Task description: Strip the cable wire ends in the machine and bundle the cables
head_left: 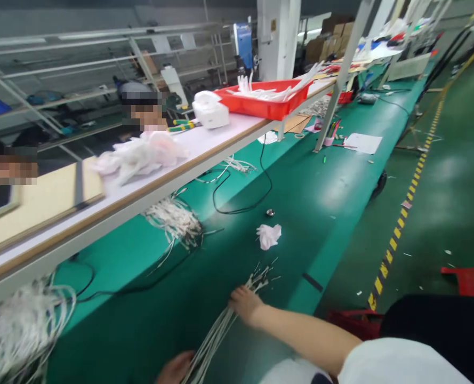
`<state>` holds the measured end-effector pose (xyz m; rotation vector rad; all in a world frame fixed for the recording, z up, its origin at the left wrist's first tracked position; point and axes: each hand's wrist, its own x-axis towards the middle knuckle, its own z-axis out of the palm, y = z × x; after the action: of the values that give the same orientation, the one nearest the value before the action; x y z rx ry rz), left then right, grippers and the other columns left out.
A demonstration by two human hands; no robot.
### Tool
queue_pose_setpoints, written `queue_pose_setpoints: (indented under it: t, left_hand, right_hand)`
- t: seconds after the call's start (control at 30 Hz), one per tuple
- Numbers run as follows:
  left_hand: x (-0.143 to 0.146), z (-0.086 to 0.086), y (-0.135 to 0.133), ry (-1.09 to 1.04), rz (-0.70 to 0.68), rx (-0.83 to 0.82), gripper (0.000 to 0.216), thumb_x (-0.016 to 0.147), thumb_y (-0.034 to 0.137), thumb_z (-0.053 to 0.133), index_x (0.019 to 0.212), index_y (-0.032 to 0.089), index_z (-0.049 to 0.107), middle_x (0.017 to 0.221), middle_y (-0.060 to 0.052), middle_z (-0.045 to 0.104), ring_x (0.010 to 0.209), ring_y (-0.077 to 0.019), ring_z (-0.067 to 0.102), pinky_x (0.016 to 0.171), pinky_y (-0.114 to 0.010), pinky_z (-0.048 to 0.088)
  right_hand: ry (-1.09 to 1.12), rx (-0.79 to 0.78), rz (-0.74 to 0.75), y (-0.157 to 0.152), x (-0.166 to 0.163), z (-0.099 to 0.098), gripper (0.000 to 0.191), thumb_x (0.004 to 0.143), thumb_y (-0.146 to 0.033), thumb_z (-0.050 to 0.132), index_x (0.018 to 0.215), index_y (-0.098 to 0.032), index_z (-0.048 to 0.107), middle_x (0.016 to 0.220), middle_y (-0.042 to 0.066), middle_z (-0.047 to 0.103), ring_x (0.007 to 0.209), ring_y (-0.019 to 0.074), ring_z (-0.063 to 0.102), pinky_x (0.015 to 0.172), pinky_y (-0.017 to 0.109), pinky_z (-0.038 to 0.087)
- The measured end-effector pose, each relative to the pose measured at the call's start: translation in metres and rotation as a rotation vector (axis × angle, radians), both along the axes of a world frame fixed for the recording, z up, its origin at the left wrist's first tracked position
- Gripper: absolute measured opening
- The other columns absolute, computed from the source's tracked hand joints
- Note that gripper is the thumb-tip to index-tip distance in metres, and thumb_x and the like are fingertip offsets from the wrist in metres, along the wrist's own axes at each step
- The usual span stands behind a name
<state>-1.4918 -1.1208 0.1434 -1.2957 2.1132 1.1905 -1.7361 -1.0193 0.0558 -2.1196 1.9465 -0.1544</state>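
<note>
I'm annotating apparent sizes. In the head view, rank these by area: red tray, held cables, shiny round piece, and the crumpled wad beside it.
1. Red tray and held cables: too alike to rank; the cables are also nearer the camera.
2. Crumpled wad.
3. Shiny round piece.

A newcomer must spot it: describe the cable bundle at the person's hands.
On the long green bench, find the left hand and right hand near the picture's bottom edge. The pale cable bundle runs between them, thin ends fanning past the right hand. Its strands lie nearly straight, unlike the tangled cable piles further left.
</note>
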Motion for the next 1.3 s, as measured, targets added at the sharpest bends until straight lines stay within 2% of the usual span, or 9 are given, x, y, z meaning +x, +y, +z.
queue_pose_setpoints:
  t: [0.07,0.17,0.37,0.5,0.6,0.8,1.0,1.2,1.3]
  left_hand:
    - [0.01,-0.013,-0.005,0.063,-0.066,0.094,0.022,0.094,0.033,0.059,0.104,0.015,0.067,0.114,-0.008,0.069,0.112,-0.0233,0.062,0.102,-0.045,0.046]
    - [0.019,-0.026,-0.011,0.111,-0.156,0.164,0.029,0.094,0.039,0.058,0.1,0.013,0.068,0.105,-0.005,0.071,0.106,-0.0256,0.064,0.097,-0.045,0.049]
    - [0.032,-0.026,-0.025,0.016,-0.234,-0.027,0.026,0.091,0.038,0.062,0.095,0.013,0.066,0.098,-0.005,0.068,0.095,-0.0223,0.064,0.089,-0.044,0.051]
    - [0.05,-0.028,-0.03,-0.074,-0.257,-0.056,0.023,0.09,0.036,0.064,0.091,0.012,0.066,0.093,-0.004,0.068,0.089,-0.0204,0.065,0.085,-0.042,0.053]
    - [0.059,-0.027,-0.027,-0.054,-0.255,-0.043,0.023,0.092,0.035,0.062,0.094,0.012,0.066,0.096,-0.005,0.069,0.091,-0.0206,0.066,0.086,-0.042,0.054]
    - [0.043,-0.015,-0.008,0.092,-0.217,-0.109,0.027,0.095,0.036,0.057,0.107,0.014,0.066,0.117,-0.008,0.066,0.111,-0.0246,0.061,0.099,-0.048,0.047]
    - [0.014,-0.025,0.021,0.125,-0.203,-0.255,0.029,0.096,0.035,0.054,0.116,0.015,0.063,0.122,-0.01,0.064,0.115,-0.0246,0.059,0.101,-0.049,0.045]
    - [0.034,-0.035,0.049,-0.025,-0.221,-0.413,0.06,0.094,0.048,0.049,0.145,0.017,0.043,0.145,-0.016,0.048,0.132,-0.0327,0.044,0.109,-0.051,0.037]
    - [0.042,-0.042,0.063,-0.092,-0.265,-0.491,0.059,0.094,0.041,0.046,0.148,0.019,0.041,0.146,-0.015,0.049,0.134,-0.0338,0.043,0.111,-0.047,0.035]
  right_hand:
    - [0.003,-0.002,-0.045,0.008,0.003,-0.002,0.019,0.095,-0.026,0.063,0.11,-0.015,0.064,0.117,0.008,0.063,0.11,0.0258,0.06,0.096,0.049,0.049]
    - [0.0,-0.014,-0.096,0.02,0.008,0.0,0.023,0.095,-0.027,0.062,0.115,-0.015,0.062,0.121,0.009,0.061,0.112,0.0266,0.059,0.097,0.05,0.049]
    - [0.02,-0.062,-0.127,0.039,0.015,0.008,0.026,0.096,-0.026,0.06,0.121,-0.016,0.06,0.128,0.01,0.059,0.118,0.028,0.056,0.101,0.052,0.045]
    - [0.016,-0.064,-0.117,0.042,0.015,0.004,0.029,0.096,-0.024,0.06,0.124,-0.017,0.059,0.13,0.01,0.058,0.122,0.0288,0.053,0.104,0.054,0.042]
    - [0.006,-0.058,-0.121,0.042,0.014,0.001,0.029,0.096,-0.024,0.06,0.124,-0.017,0.058,0.131,0.01,0.057,0.123,0.0291,0.052,0.105,0.054,0.041]
    - [-0.008,-0.028,-0.121,0.037,0.013,0.001,0.028,0.095,-0.028,0.061,0.12,-0.016,0.06,0.127,0.01,0.058,0.118,0.0286,0.054,0.101,0.053,0.044]
    - [-0.037,-0.014,-0.062,0.039,0.004,0.008,0.034,0.094,-0.029,0.063,0.125,-0.016,0.058,0.131,0.011,0.056,0.122,0.0302,0.052,0.104,0.054,0.041]
    - [-0.073,-0.03,-0.083,0.051,-0.015,0.011,0.032,0.096,-0.025,0.06,0.127,-0.017,0.057,0.13,0.01,0.058,0.122,0.029,0.053,0.108,0.056,0.036]
    - [-0.091,-0.037,-0.124,0.055,-0.025,0.01,0.031,0.096,-0.025,0.06,0.127,-0.017,0.058,0.128,0.01,0.06,0.12,0.028,0.055,0.108,0.055,0.037]
